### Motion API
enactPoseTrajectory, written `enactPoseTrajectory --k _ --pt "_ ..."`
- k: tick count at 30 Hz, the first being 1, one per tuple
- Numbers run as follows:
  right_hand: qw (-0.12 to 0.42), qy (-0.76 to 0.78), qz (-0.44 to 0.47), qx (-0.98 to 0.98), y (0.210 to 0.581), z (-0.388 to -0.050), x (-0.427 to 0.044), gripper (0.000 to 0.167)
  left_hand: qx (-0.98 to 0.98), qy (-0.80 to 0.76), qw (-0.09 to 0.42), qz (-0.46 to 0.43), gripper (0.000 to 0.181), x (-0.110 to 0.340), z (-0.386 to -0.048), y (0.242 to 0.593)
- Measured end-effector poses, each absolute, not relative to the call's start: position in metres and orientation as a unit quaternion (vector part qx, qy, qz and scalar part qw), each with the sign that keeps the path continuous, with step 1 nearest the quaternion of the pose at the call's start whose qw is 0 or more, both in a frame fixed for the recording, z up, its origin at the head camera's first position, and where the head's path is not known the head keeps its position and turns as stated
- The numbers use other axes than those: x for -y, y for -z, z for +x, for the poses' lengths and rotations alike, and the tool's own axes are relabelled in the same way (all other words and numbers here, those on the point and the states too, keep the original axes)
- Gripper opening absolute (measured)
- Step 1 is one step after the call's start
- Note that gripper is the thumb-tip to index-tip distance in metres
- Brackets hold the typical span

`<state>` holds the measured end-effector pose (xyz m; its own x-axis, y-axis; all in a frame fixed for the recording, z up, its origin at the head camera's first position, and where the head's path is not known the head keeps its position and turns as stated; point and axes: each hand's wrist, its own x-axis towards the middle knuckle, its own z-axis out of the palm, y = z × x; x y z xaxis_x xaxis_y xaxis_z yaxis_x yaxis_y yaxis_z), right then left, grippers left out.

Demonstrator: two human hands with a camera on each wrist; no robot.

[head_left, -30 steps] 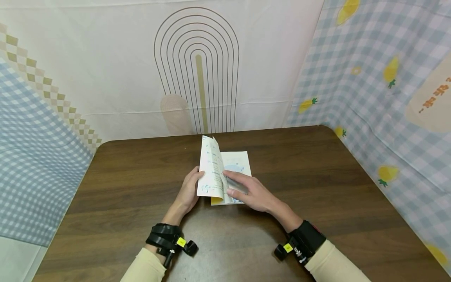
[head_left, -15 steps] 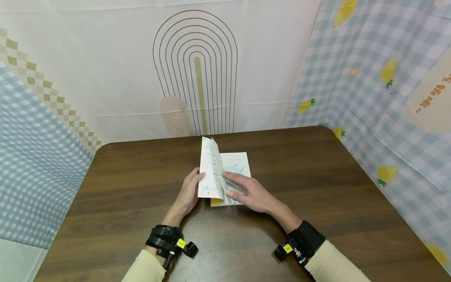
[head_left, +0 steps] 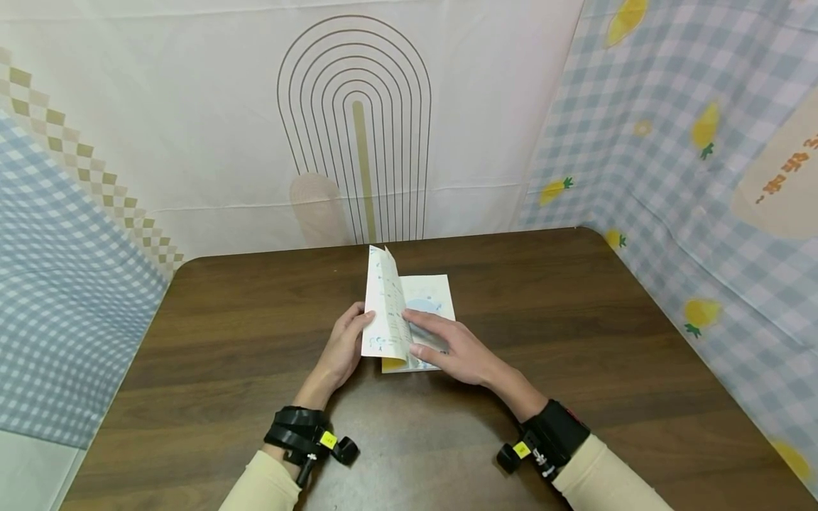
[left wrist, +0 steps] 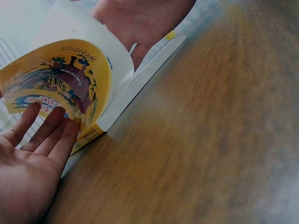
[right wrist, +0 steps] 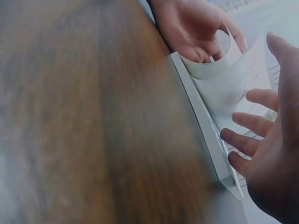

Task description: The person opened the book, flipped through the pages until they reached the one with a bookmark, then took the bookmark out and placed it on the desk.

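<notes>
Head view gives me the book [head_left: 391, 323] open on the table [head_left: 243, 319], roughly midway between the left and right edges and fairly near the far one. Its right-hand page [head_left: 429, 292] lies flat, while the raised leaves [head_left: 381, 284] stand up and lean left. My reading is that the left hand [head_left: 344, 348] props them there so they don't flop over: it pinches their outer edge, thumb [head_left: 369, 316] on the printed face, the other fingers behind. From the left wrist I see those fingers [left wrist: 65, 140] nearly straight against the yellow cover [left wrist: 103, 74], which bows in a curve, probably because the leaves are bent along with it.

Over the right-hand page reaches the right hand [head_left: 463, 351], fingers spread well apart and gripping nothing. It seems placed to steady the flat half near the fold, though I cannot tell whether every fingertip touches paper. Both wrists wear black bands [head_left: 554, 440] (their small cameras sit on the inner side, presumably to give me these close looks).
</notes>
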<state>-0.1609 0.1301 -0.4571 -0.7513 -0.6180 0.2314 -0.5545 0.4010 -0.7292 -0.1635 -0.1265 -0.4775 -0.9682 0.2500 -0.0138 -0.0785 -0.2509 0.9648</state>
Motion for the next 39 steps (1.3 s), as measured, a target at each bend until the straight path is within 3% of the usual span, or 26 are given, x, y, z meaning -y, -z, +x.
enactPoseTrajectory --k 39 --pt "0.051 0.419 -0.347 -0.838 0.4564 -0.1572 -0.1261 0.063 -0.598 -0.793 0.096 0.064 0.035 0.1257 -0.1641 0.4784"
